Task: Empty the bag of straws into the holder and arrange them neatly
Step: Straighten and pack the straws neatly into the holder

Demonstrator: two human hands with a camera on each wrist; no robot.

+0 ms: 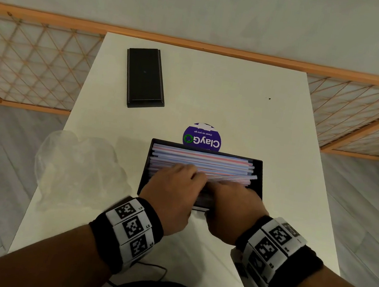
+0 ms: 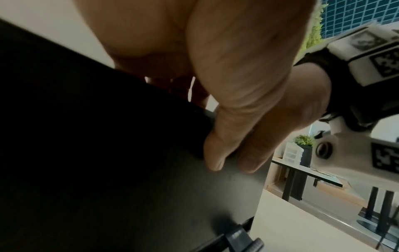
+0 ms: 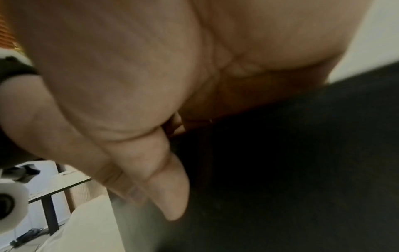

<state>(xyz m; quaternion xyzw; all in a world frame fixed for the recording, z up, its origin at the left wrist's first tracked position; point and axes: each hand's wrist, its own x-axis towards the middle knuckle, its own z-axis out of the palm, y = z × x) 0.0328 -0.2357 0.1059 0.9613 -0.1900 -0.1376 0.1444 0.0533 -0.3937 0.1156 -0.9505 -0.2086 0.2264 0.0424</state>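
Observation:
The black rectangular holder (image 1: 261,178) stands in the middle of the white table, full of pale red and blue striped straws (image 1: 200,159) lying lengthwise. A few straws slant upward to the right. Both hands reach over its near wall. My left hand (image 1: 177,187) curls its fingers down onto the straws at the left. My right hand (image 1: 230,198) does the same beside it. In the wrist views the left thumb (image 2: 215,153) and the right thumb (image 3: 170,187) lie against the dark outer wall (image 2: 108,153). The fingertips are hidden. The crumpled clear bag (image 1: 77,166) lies to the left.
A flat black lid (image 1: 145,77) lies at the table's back left. A round purple sticker (image 1: 203,136) sits just behind the holder. A wooden lattice rail (image 1: 36,59) runs behind the table. A thin cable (image 1: 152,267) trails at the near edge.

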